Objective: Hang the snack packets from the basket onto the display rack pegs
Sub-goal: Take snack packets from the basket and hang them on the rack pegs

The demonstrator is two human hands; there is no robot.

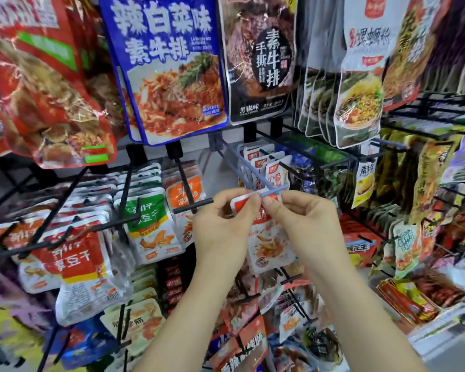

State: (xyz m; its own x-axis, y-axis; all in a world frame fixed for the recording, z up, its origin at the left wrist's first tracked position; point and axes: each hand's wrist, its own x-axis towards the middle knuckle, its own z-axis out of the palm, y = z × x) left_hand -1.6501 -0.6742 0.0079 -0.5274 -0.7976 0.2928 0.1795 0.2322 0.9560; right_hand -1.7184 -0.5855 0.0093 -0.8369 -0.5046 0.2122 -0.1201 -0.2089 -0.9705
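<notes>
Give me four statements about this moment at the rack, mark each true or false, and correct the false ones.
1. The left hand and the right hand both pinch the top of the small packet. True.
2. The small packet's top is held at the tip of the blue-grey peg. True.
3. The big packet hanging above the left hand is green. False: it is blue with white lettering.
4. The blue-grey peg carries nothing else. False: hung packets sit further back on it.
</notes>
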